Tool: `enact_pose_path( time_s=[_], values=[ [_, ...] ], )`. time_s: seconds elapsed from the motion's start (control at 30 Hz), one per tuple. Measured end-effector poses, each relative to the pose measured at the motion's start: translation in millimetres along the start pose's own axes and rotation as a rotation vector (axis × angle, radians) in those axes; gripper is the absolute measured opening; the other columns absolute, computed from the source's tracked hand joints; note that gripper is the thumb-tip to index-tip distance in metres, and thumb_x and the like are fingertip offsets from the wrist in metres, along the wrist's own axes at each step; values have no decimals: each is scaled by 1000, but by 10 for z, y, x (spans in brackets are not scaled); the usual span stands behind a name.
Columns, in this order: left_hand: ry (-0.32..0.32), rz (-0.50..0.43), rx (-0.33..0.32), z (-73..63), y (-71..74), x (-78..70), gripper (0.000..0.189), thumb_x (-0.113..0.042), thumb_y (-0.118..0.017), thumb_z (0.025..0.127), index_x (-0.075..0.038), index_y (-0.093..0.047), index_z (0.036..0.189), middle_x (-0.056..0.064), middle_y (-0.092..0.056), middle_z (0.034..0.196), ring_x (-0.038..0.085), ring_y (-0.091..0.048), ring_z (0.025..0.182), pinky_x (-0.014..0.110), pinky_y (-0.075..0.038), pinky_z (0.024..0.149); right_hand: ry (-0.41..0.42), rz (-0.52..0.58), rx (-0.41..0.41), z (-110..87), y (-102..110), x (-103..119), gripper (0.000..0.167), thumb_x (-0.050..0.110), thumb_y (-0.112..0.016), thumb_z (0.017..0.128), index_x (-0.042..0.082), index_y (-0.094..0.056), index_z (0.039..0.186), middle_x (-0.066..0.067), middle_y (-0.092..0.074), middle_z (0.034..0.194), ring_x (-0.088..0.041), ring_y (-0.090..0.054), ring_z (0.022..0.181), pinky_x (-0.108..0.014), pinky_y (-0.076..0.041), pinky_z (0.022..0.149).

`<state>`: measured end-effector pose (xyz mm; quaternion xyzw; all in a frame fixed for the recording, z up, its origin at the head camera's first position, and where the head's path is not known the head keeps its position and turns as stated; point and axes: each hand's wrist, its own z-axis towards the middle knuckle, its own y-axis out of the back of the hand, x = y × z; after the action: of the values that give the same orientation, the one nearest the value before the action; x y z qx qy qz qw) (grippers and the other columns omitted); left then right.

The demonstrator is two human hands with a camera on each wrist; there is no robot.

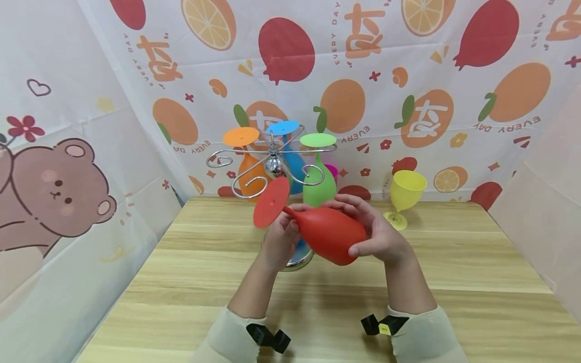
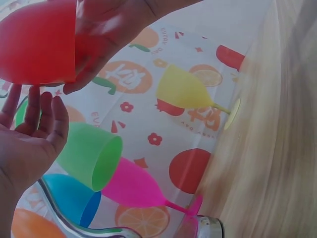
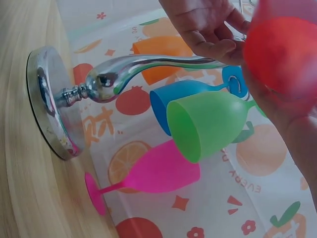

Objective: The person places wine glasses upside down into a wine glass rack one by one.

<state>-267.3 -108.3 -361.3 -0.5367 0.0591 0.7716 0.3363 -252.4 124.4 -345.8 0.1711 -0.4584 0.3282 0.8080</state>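
A red goblet (image 1: 331, 234) is tilted in the air, its round foot (image 1: 271, 202) up at the left and its mouth toward lower right. My right hand (image 1: 374, 229) holds the bowl, thumb on the near side and fingers behind. At the stem end, my left hand (image 1: 281, 239) has thumb and fingers about the goblet; in the left wrist view some of its fingers (image 2: 33, 106) reach up to the red bowl. Behind stands a chrome rack (image 1: 274, 164), where an orange goblet (image 1: 248, 171), a blue goblet (image 1: 295, 169) and a green goblet (image 1: 320, 184) hang upside down.
A yellow goblet (image 1: 407, 190) stands upright at the table's back right. A pink goblet (image 3: 158, 171) stands upright behind the rack. The rack's round base (image 3: 52, 104) rests on the wooden table (image 1: 181, 302). Printed cloths (image 1: 290, 55) enclose the back and sides.
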Motion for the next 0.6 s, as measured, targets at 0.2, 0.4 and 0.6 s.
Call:
enact_pose_path(
  time_s=[0.2, 0.4, 0.6],
  values=[
    [-45, 57, -37, 16, 5, 3, 57, -66, -66, 79, -20, -65, 113, -5, -66, 107, 11, -61, 96, 23, -56, 80, -118, -77, 19, -6, -47, 7, 90, 5, -81, 74, 14, -34, 151, -11, -47, 143, -32, -47, 130, -49, -56, 89],
    [-44, 156, -111, 18, -39, -42, 55, -69, -67, 74, -24, -66, 107, -7, -64, 105, 10, -58, 98, 22, -55, 80, -186, -235, 51, 68, -151, 13, 94, 7, -83, 73, 15, -33, 152, -9, -47, 144, -32, -45, 132, -48, -53, 96],
    [-12, 160, -130, 18, -75, -68, 54, -65, -69, 74, -23, -65, 107, -6, -64, 107, 13, -59, 100, 25, -55, 80, -191, -270, 31, 92, -174, -11, 95, 3, -83, 71, 18, -34, 151, -8, -47, 141, -32, -45, 132, -46, -54, 95]
  ],
)
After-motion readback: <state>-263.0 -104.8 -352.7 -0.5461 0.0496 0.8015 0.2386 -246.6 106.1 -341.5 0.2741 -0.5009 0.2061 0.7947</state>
